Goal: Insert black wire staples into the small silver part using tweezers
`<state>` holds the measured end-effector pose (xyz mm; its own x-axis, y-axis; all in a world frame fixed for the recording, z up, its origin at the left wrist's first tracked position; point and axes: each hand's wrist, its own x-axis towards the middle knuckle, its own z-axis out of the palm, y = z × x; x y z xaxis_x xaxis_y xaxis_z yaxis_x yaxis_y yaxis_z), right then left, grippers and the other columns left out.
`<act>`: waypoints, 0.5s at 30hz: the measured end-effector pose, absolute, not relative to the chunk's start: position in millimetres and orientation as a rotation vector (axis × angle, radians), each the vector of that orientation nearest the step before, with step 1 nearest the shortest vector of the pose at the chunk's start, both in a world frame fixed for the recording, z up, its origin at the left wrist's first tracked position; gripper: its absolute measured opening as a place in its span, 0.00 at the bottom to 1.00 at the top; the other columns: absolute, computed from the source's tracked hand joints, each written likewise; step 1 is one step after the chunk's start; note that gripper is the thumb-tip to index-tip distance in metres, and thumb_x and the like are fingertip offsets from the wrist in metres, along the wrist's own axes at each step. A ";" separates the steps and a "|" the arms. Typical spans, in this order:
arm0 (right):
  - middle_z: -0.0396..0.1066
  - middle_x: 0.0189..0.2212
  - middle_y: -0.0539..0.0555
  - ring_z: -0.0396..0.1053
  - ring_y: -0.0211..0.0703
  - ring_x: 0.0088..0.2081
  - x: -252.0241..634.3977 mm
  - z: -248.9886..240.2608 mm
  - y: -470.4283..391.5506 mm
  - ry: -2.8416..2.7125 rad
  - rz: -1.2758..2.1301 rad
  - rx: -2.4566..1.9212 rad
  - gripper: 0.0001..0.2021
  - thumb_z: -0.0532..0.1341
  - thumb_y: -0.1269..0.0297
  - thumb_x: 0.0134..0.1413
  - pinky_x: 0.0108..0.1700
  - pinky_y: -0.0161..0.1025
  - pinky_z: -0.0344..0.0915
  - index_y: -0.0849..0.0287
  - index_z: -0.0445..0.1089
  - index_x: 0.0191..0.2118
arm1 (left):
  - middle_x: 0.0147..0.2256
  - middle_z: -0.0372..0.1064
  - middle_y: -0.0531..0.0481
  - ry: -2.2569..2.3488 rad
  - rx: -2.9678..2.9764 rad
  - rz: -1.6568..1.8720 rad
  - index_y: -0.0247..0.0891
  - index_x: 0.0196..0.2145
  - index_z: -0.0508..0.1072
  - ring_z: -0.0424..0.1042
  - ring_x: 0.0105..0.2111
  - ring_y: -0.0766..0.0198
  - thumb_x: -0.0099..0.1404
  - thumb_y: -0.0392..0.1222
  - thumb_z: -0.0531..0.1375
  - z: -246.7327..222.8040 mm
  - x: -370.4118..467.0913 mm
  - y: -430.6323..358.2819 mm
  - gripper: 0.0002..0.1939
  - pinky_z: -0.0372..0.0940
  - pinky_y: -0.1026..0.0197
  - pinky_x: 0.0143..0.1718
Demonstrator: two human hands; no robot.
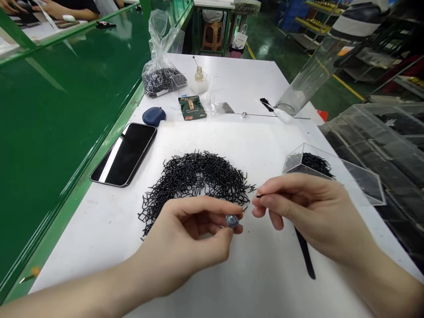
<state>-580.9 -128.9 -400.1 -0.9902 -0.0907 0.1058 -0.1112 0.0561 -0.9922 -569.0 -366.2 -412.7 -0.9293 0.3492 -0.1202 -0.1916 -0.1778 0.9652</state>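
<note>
My left hand [198, 240] pinches a small grey metallic part [232, 220] between thumb and fingers, over the white table [245, 282]. Just to its right, my right hand [298, 205] is closed on a tiny black pin [259, 196], mostly covered by the fingertips. Behind both hands spreads a curved heap of short, bent black pins [205, 170]. A black tool with a flat, tapered handle [305, 256] shows under my right hand; its upper part is hidden, and I cannot tell whether the hand touches it.
A clear box [303, 161] of black pins lies right, beside stacked bins [391, 141]. At left are a phone [124, 154] and blue case [154, 116]. Behind stand a plastic bag [160, 79], small bottle [198, 74] and tilted clear bottle [308, 79]. Another person's hands [56, 9] show far left.
</note>
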 end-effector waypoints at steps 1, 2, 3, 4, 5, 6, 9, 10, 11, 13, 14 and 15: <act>0.87 0.27 0.47 0.77 0.37 0.20 -580.3 -400.5 -128.7 -2.281 2.132 0.226 0.05 0.82 0.64 0.61 0.22 0.31 0.76 0.44 0.91 0.38 | 0.39 0.92 0.56 1.694 0.154 2.170 0.52 0.41 0.93 0.93 0.39 0.60 0.58 0.21 0.69 -411.4 -570.4 -366.4 0.26 0.84 0.72 0.37; 0.87 0.28 0.47 0.78 0.36 0.22 -579.6 -400.7 -128.7 -2.289 2.123 0.242 0.07 0.82 0.66 0.61 0.23 0.29 0.76 0.43 0.91 0.38 | 0.39 0.92 0.56 1.659 0.131 2.162 0.52 0.41 0.93 0.93 0.40 0.60 0.57 0.19 0.69 -409.8 -571.6 -366.7 0.26 0.84 0.72 0.38; 0.88 0.30 0.47 0.79 0.35 0.24 -578.9 -400.7 -128.8 -2.294 2.113 0.263 0.08 0.81 0.67 0.60 0.25 0.28 0.76 0.42 0.91 0.38 | 0.39 0.92 0.56 1.639 0.117 2.156 0.51 0.41 0.93 0.94 0.40 0.59 0.57 0.18 0.69 -408.1 -572.6 -367.1 0.27 0.84 0.72 0.38; 0.89 0.32 0.47 0.81 0.35 0.27 -578.3 -400.7 -129.2 -2.297 2.102 0.288 0.09 0.81 0.68 0.60 0.27 0.28 0.76 0.42 0.91 0.38 | 0.39 0.92 0.56 1.624 0.112 2.154 0.51 0.41 0.93 0.94 0.40 0.60 0.57 0.18 0.69 -406.4 -573.5 -367.3 0.27 0.84 0.72 0.39; 0.89 0.33 0.47 0.83 0.36 0.30 -577.9 -400.7 -129.6 -2.296 2.094 0.315 0.09 0.81 0.68 0.60 0.28 0.27 0.77 0.41 0.91 0.38 | 0.40 0.92 0.56 1.608 0.112 2.161 0.51 0.41 0.93 0.93 0.41 0.60 0.57 0.17 0.69 -404.8 -574.2 -367.4 0.27 0.84 0.72 0.40; 0.90 0.35 0.47 0.84 0.37 0.32 -577.6 -400.8 -130.2 -2.296 2.086 0.339 0.10 0.80 0.69 0.60 0.30 0.27 0.78 0.41 0.91 0.38 | 0.40 0.92 0.56 1.588 0.102 2.168 0.50 0.41 0.93 0.93 0.41 0.61 0.57 0.18 0.70 -403.6 -574.9 -367.3 0.26 0.84 0.72 0.41; 0.90 0.37 0.46 0.87 0.37 0.37 -577.2 -401.4 -131.6 -2.304 2.067 0.388 0.13 0.78 0.72 0.61 0.35 0.27 0.81 0.40 0.91 0.41 | 0.39 0.92 0.55 1.511 -0.010 2.168 0.47 0.42 0.93 0.93 0.40 0.63 0.59 0.21 0.75 -401.9 -576.8 -365.8 0.22 0.85 0.72 0.43; 0.90 0.37 0.45 0.87 0.37 0.37 -577.0 -401.9 -131.9 -2.307 2.062 0.397 0.14 0.78 0.73 0.61 0.36 0.27 0.82 0.40 0.91 0.41 | 0.38 0.92 0.54 1.480 -0.051 2.169 0.46 0.42 0.92 0.93 0.40 0.63 0.60 0.22 0.77 -402.0 -577.3 -365.1 0.19 0.85 0.72 0.43; 0.90 0.38 0.45 0.87 0.37 0.38 -576.6 -402.4 -132.3 -2.308 2.055 0.402 0.14 0.77 0.74 0.62 0.36 0.26 0.82 0.40 0.91 0.42 | 0.39 0.92 0.54 1.450 -0.082 2.170 0.44 0.41 0.92 0.93 0.39 0.63 0.61 0.24 0.78 -402.3 -577.8 -364.6 0.16 0.85 0.72 0.42; 0.90 0.39 0.43 0.88 0.35 0.38 -574.9 -403.6 -133.3 -2.298 2.048 0.385 0.17 0.76 0.75 0.62 0.37 0.24 0.82 0.39 0.90 0.44 | 0.40 0.92 0.54 1.395 -0.102 2.179 0.43 0.38 0.91 0.93 0.40 0.64 0.64 0.26 0.79 -403.4 -578.2 -364.0 0.12 0.85 0.72 0.43; 0.90 0.39 0.41 0.88 0.34 0.38 -573.5 -404.2 -133.8 -2.287 2.041 0.369 0.19 0.76 0.76 0.62 0.38 0.23 0.83 0.38 0.90 0.46 | 0.40 0.92 0.54 1.375 -0.102 2.179 0.43 0.37 0.91 0.92 0.40 0.65 0.65 0.26 0.79 -404.0 -578.2 -363.9 0.11 0.85 0.73 0.43; 0.90 0.39 0.40 0.88 0.33 0.38 -571.7 -404.5 -134.3 -2.278 2.022 0.360 0.20 0.76 0.77 0.62 0.40 0.23 0.83 0.37 0.89 0.47 | 0.40 0.92 0.54 1.362 -0.102 2.179 0.43 0.37 0.91 0.92 0.40 0.65 0.66 0.26 0.79 -404.5 -577.9 -364.0 0.11 0.84 0.73 0.44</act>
